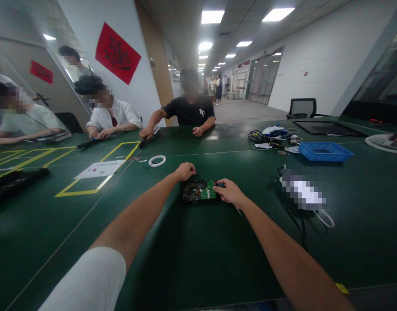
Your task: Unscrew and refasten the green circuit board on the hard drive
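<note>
A hard disk drive [192, 193] lies on the green table in front of me, its green circuit board [207, 190] facing up. My right hand [231, 192] is closed at the drive's right end, thumb and fingers against the board's edge. A thin metal shaft [239, 211], which looks like a screwdriver's, sticks out below that hand; its handle is mostly hidden in the palm. My left hand [184, 171] is just above the drive's upper left corner, fingertips pinched together. Whatever is in that pinch is too small to name.
A white ring-shaped roll [157, 161] and a paper sheet [97, 169] lie left. At right are a blue tray [324, 152], bundled cables [257, 137] and a blurred bright device [304, 192] with a cord. Several people sit across the table; one arm [153, 124] reaches over it.
</note>
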Tool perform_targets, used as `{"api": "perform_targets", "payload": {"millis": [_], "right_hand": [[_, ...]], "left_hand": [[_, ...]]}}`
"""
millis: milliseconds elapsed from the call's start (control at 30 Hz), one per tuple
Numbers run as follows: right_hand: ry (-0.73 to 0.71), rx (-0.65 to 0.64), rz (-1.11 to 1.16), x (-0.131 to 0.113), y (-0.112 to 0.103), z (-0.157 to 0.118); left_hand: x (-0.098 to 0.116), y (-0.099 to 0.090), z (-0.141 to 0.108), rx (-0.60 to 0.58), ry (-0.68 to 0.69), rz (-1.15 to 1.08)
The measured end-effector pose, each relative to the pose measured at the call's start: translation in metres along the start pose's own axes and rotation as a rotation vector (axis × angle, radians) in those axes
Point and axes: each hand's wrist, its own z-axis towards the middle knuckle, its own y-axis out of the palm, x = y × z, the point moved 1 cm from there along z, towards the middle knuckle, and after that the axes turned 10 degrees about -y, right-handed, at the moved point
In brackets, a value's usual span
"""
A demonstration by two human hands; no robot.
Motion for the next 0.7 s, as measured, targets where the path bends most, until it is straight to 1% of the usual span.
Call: {"api": "perform_targets", "payload": {"millis": [133,233,433,567,700], "right_hand": [[0.008,-0.003,0.013,0.0,-0.001,0.0],[0.008,0.002,0.017,0.002,-0.002,0.0],[-0.005,0.0,0.019,0.005,-0.001,0.002],[-0.005,0.002,0.009,0.005,-0.001,0.001],[-0.009,-0.007,0.011,0.003,-0.001,0.0]], "left_hand": [[-0.002,0.0,0.0,0.01,-0.002,-0.007],[-0.001,0.0,0.0,-0.01,0.02,-0.019],[0.007,0.003,0.002,-0.051,0.069,-0.004],[0.012,0.006,0.004,-0.047,0.054,0.019],[0.01,0.005,0.003,-0.038,0.035,0.034]]}}
